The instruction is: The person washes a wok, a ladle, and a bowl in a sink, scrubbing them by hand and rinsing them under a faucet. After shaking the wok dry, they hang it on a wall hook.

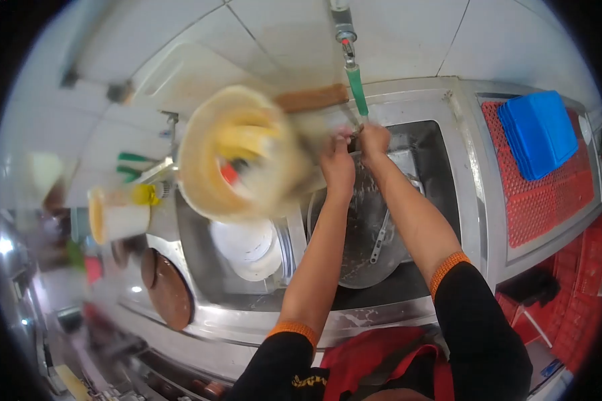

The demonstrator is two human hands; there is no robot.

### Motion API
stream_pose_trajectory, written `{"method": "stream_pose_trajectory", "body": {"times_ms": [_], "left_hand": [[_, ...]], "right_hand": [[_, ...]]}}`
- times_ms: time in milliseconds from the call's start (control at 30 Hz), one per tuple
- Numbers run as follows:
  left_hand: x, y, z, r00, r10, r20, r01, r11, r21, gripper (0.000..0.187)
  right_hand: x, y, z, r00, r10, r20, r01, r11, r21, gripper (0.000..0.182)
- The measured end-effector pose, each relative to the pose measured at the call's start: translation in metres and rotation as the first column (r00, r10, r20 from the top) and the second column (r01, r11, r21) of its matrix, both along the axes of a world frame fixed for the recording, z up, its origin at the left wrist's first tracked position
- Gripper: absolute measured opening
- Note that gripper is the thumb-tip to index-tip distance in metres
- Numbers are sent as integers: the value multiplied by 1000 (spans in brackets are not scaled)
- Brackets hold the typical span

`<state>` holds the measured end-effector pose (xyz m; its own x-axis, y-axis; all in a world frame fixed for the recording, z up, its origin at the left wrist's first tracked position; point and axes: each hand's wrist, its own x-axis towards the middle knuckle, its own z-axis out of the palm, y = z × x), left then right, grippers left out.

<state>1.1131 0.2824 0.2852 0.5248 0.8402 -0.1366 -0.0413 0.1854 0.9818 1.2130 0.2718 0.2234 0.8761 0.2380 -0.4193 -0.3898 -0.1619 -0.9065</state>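
Observation:
Both hands are close together over the right sink basin, under the green hose end (358, 90) of the tap. The fingers of my left hand (339, 164) are bent round something small that I cannot make out. My right hand (373, 142) is closed just beside it, its hold also unclear. Beneath them a large round pan (361, 257) lies in the basin with a slotted metal utensil (380, 240) in it. Left of my left hand is a blurred cream bucket (197, 160) with yellow and red things inside.
White plates (244, 240) lie in the left basin. Brown round lids (170, 294) rest on the left edge. A white tub (124, 220) stands at the left. Blue trays (538, 134) lie on a red perforated mat (542, 214) at the right.

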Motion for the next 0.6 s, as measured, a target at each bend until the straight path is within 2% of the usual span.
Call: {"method": "stream_pose_trajectory", "body": {"times_ms": [67,100,167,200,233,267,300,333,367,400,433,467,500,533,567,600], "left_hand": [[12,-1,8,992,65,111,-98,941,325,29],[21,-3,14,992,69,109,-100,944,315,29],[39,-6,37,968,-30,249,-42,958,282,36],[41,-3,46,969,-13,246,-54,963,264,36],[39,3,51,956,-163,244,134,982,131,38],[36,7,50,913,-310,265,322,947,-2,40],[34,8,47,910,-298,287,277,954,113,34],[30,9,47,909,-306,283,287,952,109,34],[25,9,49,908,-287,304,297,955,15,32],[21,6,49,908,-267,322,307,948,-80,31],[19,1,50,890,-237,390,299,949,-104,30],[16,-1,50,889,-255,381,314,944,-101,30],[13,-2,50,880,-256,400,339,929,-151,30],[12,-4,48,872,-254,419,362,910,-202,30],[12,-8,43,870,-271,413,377,904,-202,30],[13,-11,37,828,-197,525,390,875,-287,28]], "right_hand": [[0,2,-11,996,-85,11,82,986,144,14],[1,-1,-17,997,-82,11,79,988,133,14],[1,-9,-21,983,74,-166,7,897,442,16],[0,-12,-20,982,83,-171,-3,905,425,16],[-1,-15,-7,956,116,-270,26,881,472,17],[-2,-20,-2,920,147,-364,68,853,517,18],[-3,-24,0,931,164,-327,24,864,503,21],[-7,-32,-3,930,155,-333,35,865,501,21],[-15,-43,-9,951,269,-151,-192,899,393,21],[-26,-54,-14,917,399,15,-391,890,237,22],[-34,-66,-22,845,533,-28,-532,846,45,24],[-47,-79,-59,788,606,108,-564,781,-270,26],[-60,-95,-106,692,693,200,-496,659,-566,29],[-73,-114,-130,707,679,197,-487,669,-561,29],[-87,-135,-148,688,724,52,-490,516,-703,29],[-100,-155,-168,670,736,-100,-489,336,-805,30]]}}
